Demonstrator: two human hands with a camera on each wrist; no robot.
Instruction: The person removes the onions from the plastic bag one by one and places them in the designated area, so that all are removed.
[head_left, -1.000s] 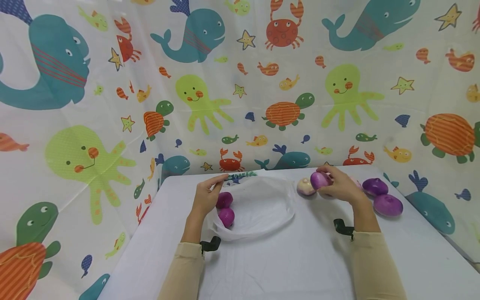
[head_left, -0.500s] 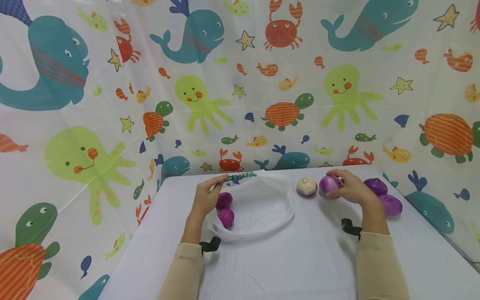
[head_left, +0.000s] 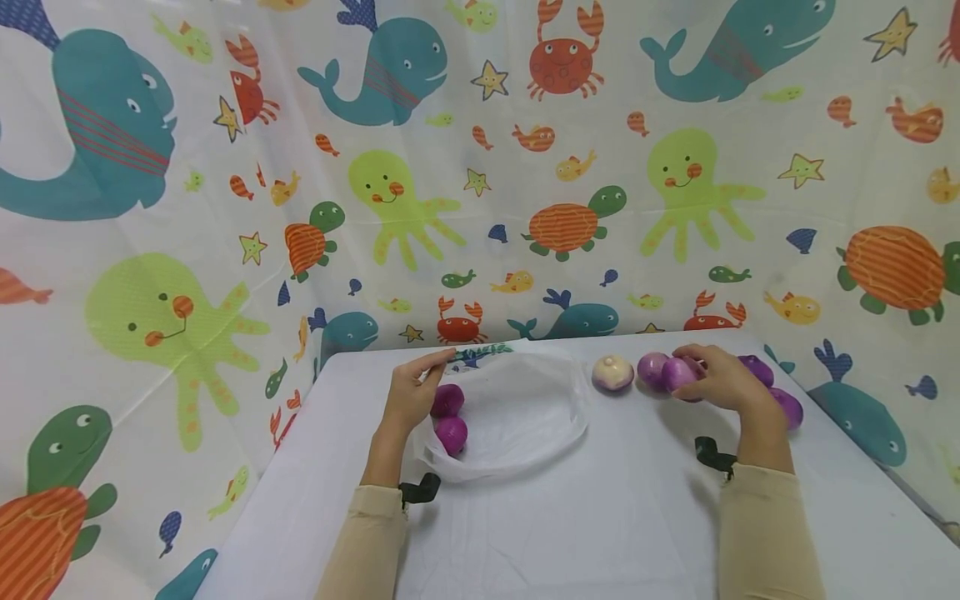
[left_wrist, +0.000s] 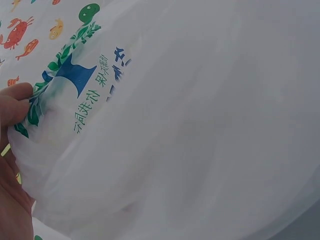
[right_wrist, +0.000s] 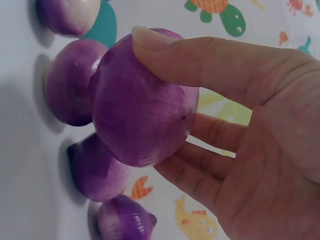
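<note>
My left hand (head_left: 410, 398) pinches the rim of a white plastic bag (head_left: 525, 417) with green and blue print. The bag's mouth gapes toward me, and two purple onions, an upper onion (head_left: 447, 400) and a lower onion (head_left: 452, 435), show at its left side. In my right hand (head_left: 723, 382) is a purple onion (right_wrist: 142, 102), gripped between thumb and fingers above the table. Just left of it in the head view sits another purple onion (head_left: 651, 369). A paler onion (head_left: 612, 373) stands farther left, nearer the bag.
Beyond my right hand lie two more purple onions, a far one (head_left: 757, 369) and a near one (head_left: 786, 408), partly hidden by the hand and wrist. A white cloth covers the table (head_left: 555, 533). A curtain (head_left: 480, 250) with sea animals hangs behind.
My right hand has moved to the right with the onion, away from the pale onion. The purple onion behind it has come into view. My left hand and the bag stay put.
</note>
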